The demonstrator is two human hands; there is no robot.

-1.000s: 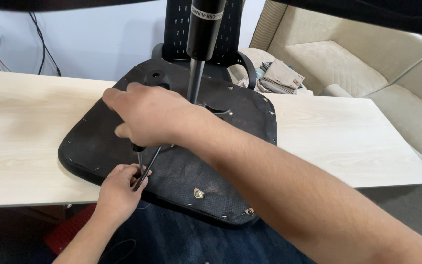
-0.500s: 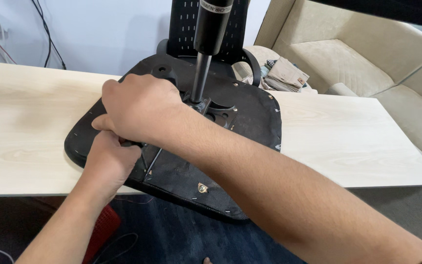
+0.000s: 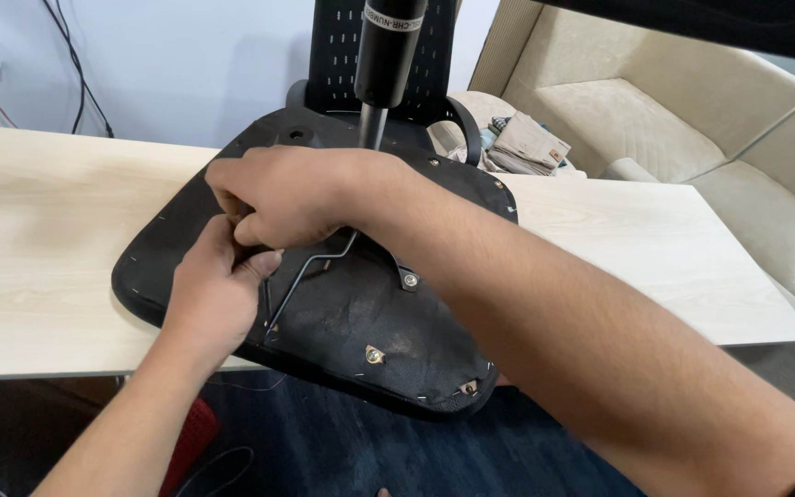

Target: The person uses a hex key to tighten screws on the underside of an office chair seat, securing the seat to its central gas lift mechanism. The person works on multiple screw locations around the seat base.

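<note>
Both hands met over the left part of one upturned chair seat (image 3: 342, 313). The right hand (image 3: 292, 198) lay on top, fingers curled down over the spot, and what it gripped could not be told. The left hand (image 3: 218, 285) sat just beneath it, thumb and fingers pinched around the near end of one bent metal rod (image 3: 310, 262) that ran across the seat's black underside. The seat lay flat on one pale wooden table (image 3: 57, 248), its front edge hanging over the near side. One black gas cylinder (image 3: 386, 55) rose upright from the seat's middle. Three bolts showed on the near part of the underside. Behind stood one black mesh backrest (image 3: 333, 46) and, to the right, one beige sofa (image 3: 655, 101) holding folded cloth.
</note>
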